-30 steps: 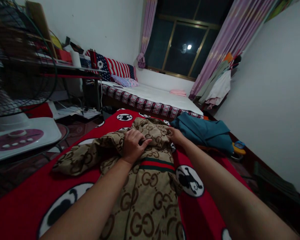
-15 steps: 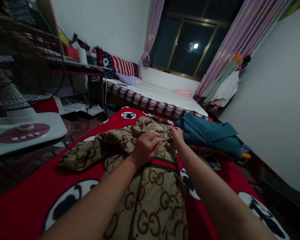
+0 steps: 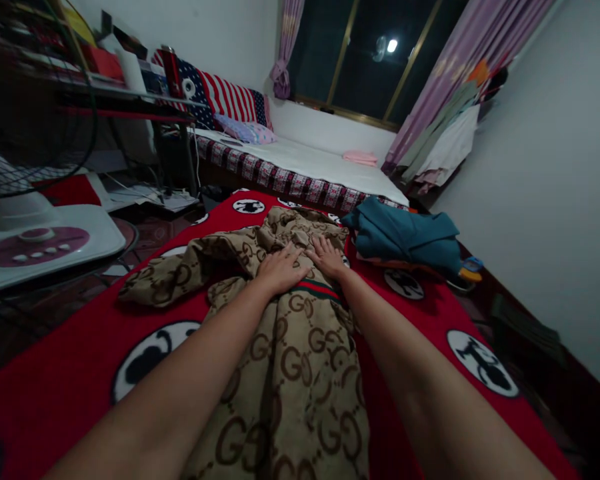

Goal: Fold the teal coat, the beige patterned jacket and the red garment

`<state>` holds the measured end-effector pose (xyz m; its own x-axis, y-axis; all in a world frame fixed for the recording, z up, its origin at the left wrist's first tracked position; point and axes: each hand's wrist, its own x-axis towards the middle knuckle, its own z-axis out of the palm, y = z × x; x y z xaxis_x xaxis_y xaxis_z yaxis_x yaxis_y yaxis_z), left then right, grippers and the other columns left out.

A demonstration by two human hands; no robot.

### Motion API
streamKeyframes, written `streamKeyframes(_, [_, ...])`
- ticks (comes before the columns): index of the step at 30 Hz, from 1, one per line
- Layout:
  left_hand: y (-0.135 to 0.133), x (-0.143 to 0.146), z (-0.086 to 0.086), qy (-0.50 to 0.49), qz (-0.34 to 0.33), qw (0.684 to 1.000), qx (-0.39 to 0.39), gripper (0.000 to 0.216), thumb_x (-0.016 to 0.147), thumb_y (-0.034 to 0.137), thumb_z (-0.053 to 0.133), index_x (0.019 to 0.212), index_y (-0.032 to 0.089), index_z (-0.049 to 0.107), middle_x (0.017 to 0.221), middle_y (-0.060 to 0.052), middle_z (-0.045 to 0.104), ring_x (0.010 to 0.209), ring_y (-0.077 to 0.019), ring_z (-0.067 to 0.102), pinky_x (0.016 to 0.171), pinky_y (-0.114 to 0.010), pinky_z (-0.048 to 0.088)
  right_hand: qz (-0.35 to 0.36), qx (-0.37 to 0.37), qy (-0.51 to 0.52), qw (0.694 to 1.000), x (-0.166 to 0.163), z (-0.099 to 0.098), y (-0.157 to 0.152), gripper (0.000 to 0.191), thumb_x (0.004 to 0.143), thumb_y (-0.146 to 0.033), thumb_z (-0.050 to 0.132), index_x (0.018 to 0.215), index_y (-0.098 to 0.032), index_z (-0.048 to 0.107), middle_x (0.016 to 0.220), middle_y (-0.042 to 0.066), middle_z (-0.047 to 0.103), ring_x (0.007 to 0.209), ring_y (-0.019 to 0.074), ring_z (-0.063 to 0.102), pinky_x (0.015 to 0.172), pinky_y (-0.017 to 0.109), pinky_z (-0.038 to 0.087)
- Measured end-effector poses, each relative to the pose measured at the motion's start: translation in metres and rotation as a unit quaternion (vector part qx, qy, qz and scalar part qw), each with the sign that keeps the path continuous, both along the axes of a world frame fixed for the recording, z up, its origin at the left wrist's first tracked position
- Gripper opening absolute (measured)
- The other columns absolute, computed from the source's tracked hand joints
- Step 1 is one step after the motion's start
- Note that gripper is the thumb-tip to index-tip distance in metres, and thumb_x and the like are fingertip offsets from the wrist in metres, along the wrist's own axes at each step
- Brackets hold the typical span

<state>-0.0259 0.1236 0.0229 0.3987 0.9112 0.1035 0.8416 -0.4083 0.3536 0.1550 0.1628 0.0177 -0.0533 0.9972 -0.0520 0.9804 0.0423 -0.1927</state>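
Observation:
A tan coat [image 3: 305, 360] with a brown letter pattern lies lengthwise before me on a red blanket [image 3: 180, 367]. A green and red stripe [image 3: 320, 289] crosses its waist. My left hand [image 3: 283, 268] rests flat on the upper part of the coat, fingers spread. Close beside it, my right hand [image 3: 329, 257] also lies flat on the cloth with its fingers apart. One sleeve [image 3: 165, 277] stretches out to the left; the other sleeve cannot be made out. Neither hand grips the fabric.
Folded teal clothing [image 3: 405, 237] sits on the blanket at the right. A standing fan [image 3: 45, 240] is at the left, near a cluttered desk [image 3: 130, 110]. Beyond is a bed [image 3: 300, 157] under a window, with clothes [image 3: 450, 147] hanging at the right wall.
Both hands have flattened onto the coat with fingers spread; the left was curled before. My right hand has come in from the coat's right edge, nearer the left. The view has tilted down.

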Motion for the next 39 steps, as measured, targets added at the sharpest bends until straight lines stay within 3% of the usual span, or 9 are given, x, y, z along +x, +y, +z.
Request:
streamKeyframes(9, [-0.007, 0.001, 0.004, 0.054, -0.025, 0.998, 0.037, 0.073, 0.091, 0.064, 0.029, 0.15, 0.022, 0.026, 0.159, -0.011, 0.017, 0.14, -0.0298, 0.03, 0.112, -0.044, 0.025, 0.071, -0.024, 0.133, 0.988, 0.021, -0.002, -0.137, 0.057, 0.096, -0.049, 0.035, 0.148, -0.026, 0.034, 0.157, 0.008, 0.025, 0.146, 0.0273, 0.013, 0.114, 0.056, 0.018])
streamKeyframes(13, [-0.026, 0.0, 0.014, 0.098, -0.047, 0.989, 0.096, 0.066, 0.093, 0.052, 0.04, 0.15, 0.02, 0.028, 0.16, -0.013, 0.012, 0.144, -0.0322, 0.021, 0.113, -0.051, 0.019, 0.082, 0.106, 0.188, 0.973, 0.009, 0.01, -0.208, 0.044, 0.093, -0.033, 0.043, 0.135, -0.019, 0.051, 0.144, 0.014, 0.046, 0.136, 0.0271, 0.038, 0.112, 0.05, 0.029])
streamKeyframes(17, [-0.059, -0.006, 0.024, 0.095, -0.149, 0.975, 0.134, 0.049, 0.092, 0.026, 0.047, 0.141, 0.027, 0.045, 0.16, -0.007, 0.012, 0.147, -0.0296, 0.007, 0.115, -0.055, 0.011, 0.148, 0.224, 0.262, 0.927, -0.015, 0.036, -0.289, 0.026, 0.091, -0.022, 0.048, 0.113, -0.022, 0.062, 0.121, 0.01, 0.061, 0.116, 0.0214, 0.055, 0.101, 0.04, 0.043])
streamKeyframes(22, [-0.132, -0.041, 0.036, -0.023, -0.325, 0.945, 0.02, 0.055, 0.089, 0.045, 0.055, 0.14, 0.025, 0.047, 0.159, -0.01, 0.019, 0.145, -0.0282, 0.017, 0.115, -0.045, 0.022, 0.197, 0.126, 0.3, 0.925, -0.047, 0.049, -0.361, 0.018, 0.09, -0.02, 0.053, 0.104, -0.022, 0.065, 0.098, 0.006, 0.065, 0.092, 0.0166, 0.062, 0.078, 0.027, 0.05])
streamKeyframes(25, [-0.176, -0.075, 0.038, -0.007, -0.409, 0.911, -0.057, 0.061, 0.083, 0.051, 0.062, 0.137, 0.028, 0.05, 0.157, -0.008, 0.023, 0.145, -0.0315, 0.019, 0.117, -0.049, 0.017, 0.246, 0.04, 0.28, 0.927, -0.058, 0.049, -0.361, 0.016, 0.089, -0.016, 0.052, 0.092, -0.022, 0.067, 0.085, 0.003, 0.067, 0.077, 0.0136, 0.064, 0.067, 0.023, 0.048])
streamKeyframes(28, [-0.204, -0.103, 0.039, -0.027, -0.416, 0.902, -0.109, 0.046, 0.089, 0.034, 0.056, 0.135, 0.029, 0.053, 0.155, -0.005, 0.03, 0.142, -0.026, 0.028, 0.116, -0.041, 0.023, 0.23, 0.12, 0.278, 0.925, -0.067, 0.052, -0.327, 0.019, 0.09, -0.017, 0.049, 0.091, -0.022, 0.067, 0.082, 0.003, 0.069, 0.075, 0.0144, 0.064, 0.067, 0.025, 0.048])
streamKeyframes(32, [-0.211, -0.12, 0.043, -0.108, -0.392, 0.903, -0.141, 0.028, 0.087, 0.025, 0.057, 0.111, 0.027, 0.071, 0.136, -0.005, 0.057, 0.123, -0.02, 0.055, 0.104, -0.027, 0.04, 0.157, 0.238, 0.173, 0.943, -0.087, 0.042, -0.264, 0.036, 0.089, -0.03, 0.053, 0.123, -0.022, 0.059, 0.131, 0.011, 0.058, 0.122, 0.0259, 0.052, 0.102, 0.044, 0.039])
streamKeyframes(36, [-0.182, -0.141, 0.049, -0.14, -0.191, 0.971, -0.026, 0.018, 0.084, 0.025, 0.056, 0.088, 0.02, 0.073, 0.092, -0.004, 0.073, 0.088, -0.0171, 0.067, 0.084, -0.025, 0.049, 0.102, 0.162, 0.066, 0.979, -0.105, 0.008, -0.23, 0.057, 0.091, -0.044, 0.048, 0.144, -0.024, 0.04, 0.154, 0.01, 0.03, 0.143, 0.0296, 0.023, 0.113, 0.059, 0.016])
streamKeyframes(39, [-0.136, -0.174, 0.049, -0.088, 0.042, 0.984, 0.152, 0.031, 0.078, 0.032, 0.062, 0.107, 0.021, 0.066, 0.115, -0.008, 0.065, 0.111, -0.0251, 0.058, 0.098, -0.035, 0.042, 0.105, 0.148, 0.063, 0.981, -0.105, -0.009, -0.227, 0.056, 0.094, -0.047, 0.041, 0.145, -0.026, 0.037, 0.156, 0.007, 0.025, 0.145, 0.0269, 0.019, 0.114, 0.058, 0.012])
